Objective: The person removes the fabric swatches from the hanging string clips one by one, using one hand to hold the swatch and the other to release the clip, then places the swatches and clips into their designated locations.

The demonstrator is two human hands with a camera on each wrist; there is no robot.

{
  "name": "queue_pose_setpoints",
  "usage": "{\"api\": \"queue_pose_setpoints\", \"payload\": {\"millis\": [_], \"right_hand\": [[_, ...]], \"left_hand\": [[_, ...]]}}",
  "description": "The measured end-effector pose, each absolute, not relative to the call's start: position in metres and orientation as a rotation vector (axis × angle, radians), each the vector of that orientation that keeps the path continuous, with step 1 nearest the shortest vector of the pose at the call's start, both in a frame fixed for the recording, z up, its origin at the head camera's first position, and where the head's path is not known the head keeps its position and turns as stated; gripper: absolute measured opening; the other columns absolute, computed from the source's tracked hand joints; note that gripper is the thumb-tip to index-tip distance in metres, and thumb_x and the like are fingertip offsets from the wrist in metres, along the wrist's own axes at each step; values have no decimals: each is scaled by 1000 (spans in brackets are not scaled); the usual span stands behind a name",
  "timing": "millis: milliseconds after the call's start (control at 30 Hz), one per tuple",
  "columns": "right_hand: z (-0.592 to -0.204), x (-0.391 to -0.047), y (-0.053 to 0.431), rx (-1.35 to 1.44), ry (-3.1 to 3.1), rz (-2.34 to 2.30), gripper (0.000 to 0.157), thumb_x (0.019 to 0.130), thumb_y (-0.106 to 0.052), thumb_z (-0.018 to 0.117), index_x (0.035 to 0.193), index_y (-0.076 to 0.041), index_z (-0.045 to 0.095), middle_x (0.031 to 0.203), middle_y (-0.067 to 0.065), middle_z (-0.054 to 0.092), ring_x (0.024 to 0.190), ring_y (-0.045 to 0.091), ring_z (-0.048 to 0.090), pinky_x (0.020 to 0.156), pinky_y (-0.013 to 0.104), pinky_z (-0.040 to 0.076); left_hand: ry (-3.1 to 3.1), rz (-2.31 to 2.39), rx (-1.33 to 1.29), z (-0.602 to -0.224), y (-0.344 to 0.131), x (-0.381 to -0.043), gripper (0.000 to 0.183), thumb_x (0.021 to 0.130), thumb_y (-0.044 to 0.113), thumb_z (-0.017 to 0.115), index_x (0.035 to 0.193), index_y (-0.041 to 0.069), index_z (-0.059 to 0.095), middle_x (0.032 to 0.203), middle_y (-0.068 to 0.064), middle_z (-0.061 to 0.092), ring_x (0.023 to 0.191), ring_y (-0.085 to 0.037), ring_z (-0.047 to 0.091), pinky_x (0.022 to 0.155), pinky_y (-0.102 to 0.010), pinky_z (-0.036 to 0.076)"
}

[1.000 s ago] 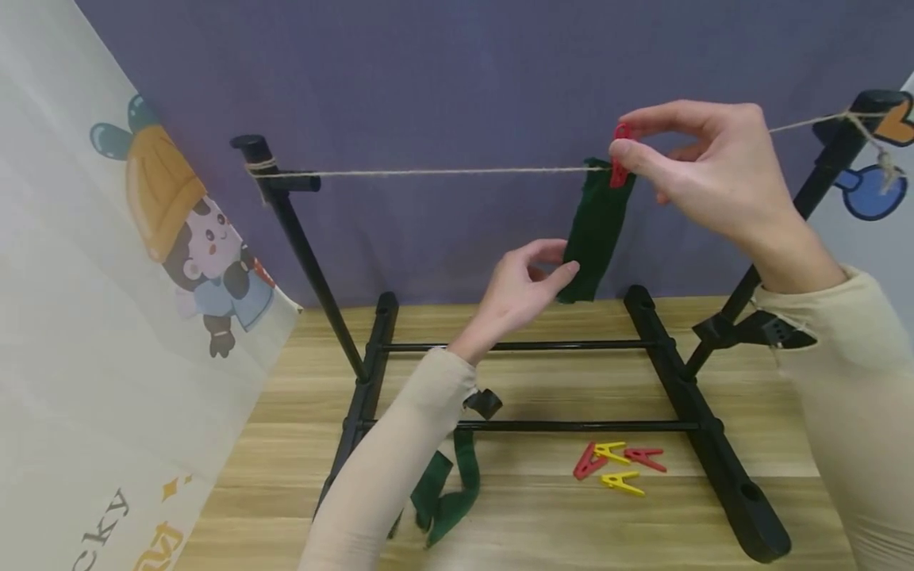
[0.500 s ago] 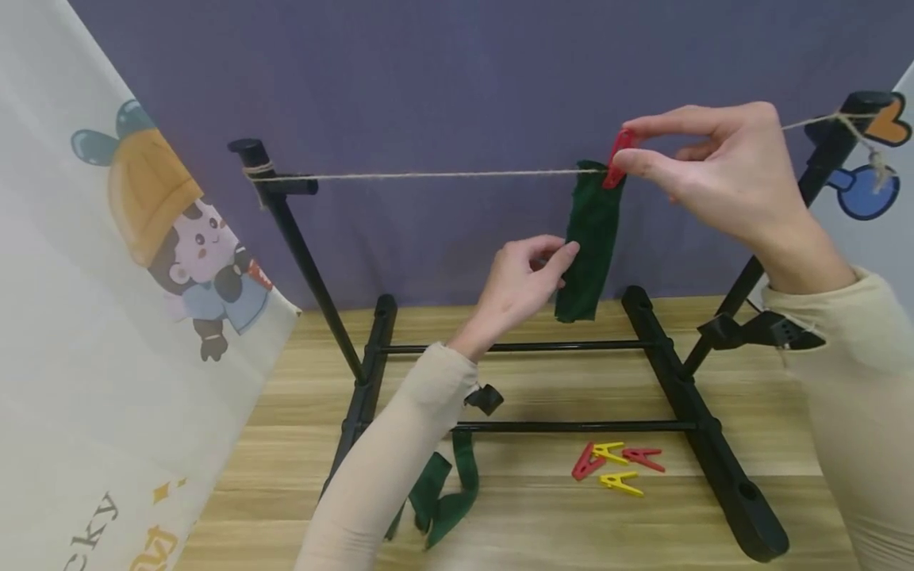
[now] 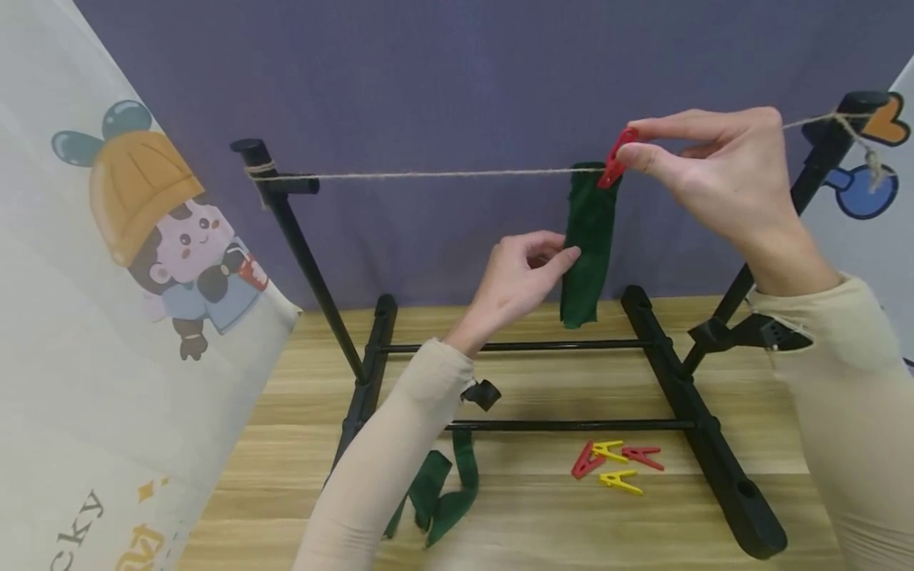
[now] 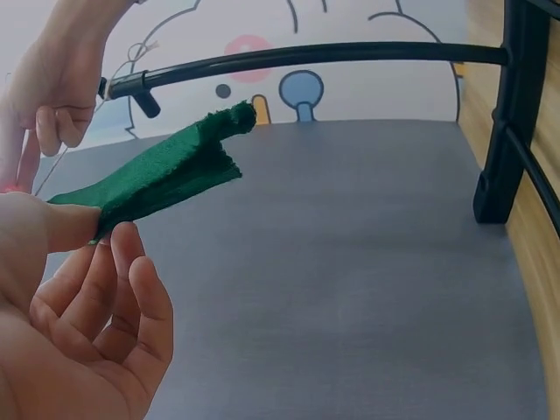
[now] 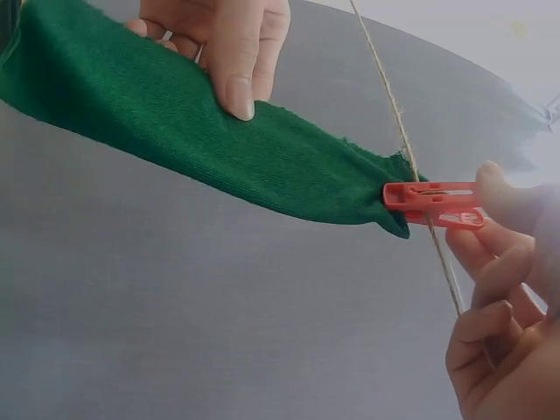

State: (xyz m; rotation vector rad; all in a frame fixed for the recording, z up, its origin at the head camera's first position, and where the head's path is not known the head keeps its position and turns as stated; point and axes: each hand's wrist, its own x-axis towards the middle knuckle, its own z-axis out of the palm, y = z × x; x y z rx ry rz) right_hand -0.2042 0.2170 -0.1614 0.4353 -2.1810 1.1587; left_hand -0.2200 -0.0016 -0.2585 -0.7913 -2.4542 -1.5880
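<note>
A strip of green cloth hangs from a thin twine line, its top end at the twine. My right hand pinches the handles of a red clothespin between thumb and fingers. In the right wrist view the clothespin's nose lies over the cloth's end and the twine. Lower down, my left hand pinches the cloth's left edge, thumb in front and fingers behind. The left wrist view shows the cloth's free end folded lengthwise, beyond the left thumb.
A black frame with two uprights carries the twine. Several red and yellow clothespins lie on the wooden tabletop. More green cloth strips lie beside my left forearm. A purple-grey backdrop stands behind.
The red clothespin has tilted, its handles leaning right, and shifted slightly left along with the cloth's top. The cloth now hangs straighter and lower. Both hands keep their holds.
</note>
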Motion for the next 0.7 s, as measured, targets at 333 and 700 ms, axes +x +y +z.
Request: {"api": "queue_pose_setpoints", "payload": {"millis": [333, 700], "right_hand": [[-161, -205, 215, 450, -2085, 1250, 24, 86, -20, 84, 109, -16, 81, 99, -23, 75, 74, -2, 67, 59, 19, 39], [-158, -199, 211, 428, -1918, 1250, 22, 85, -18, 84, 107, -14, 81, 97, -14, 78, 62, 2, 59, 56, 16, 41]], "left_hand": [[-2435, -1583, -792, -258, -3, -220, 31, 102, 34, 62, 122, 13, 71, 104, 1, 77, 90, -8, 68, 79, -21, 54], [-2482, -1601, -797, -260, -7, -215, 38, 103, 36, 61, 134, 14, 64, 99, -1, 74, 82, -14, 65, 72, -26, 54]]}}
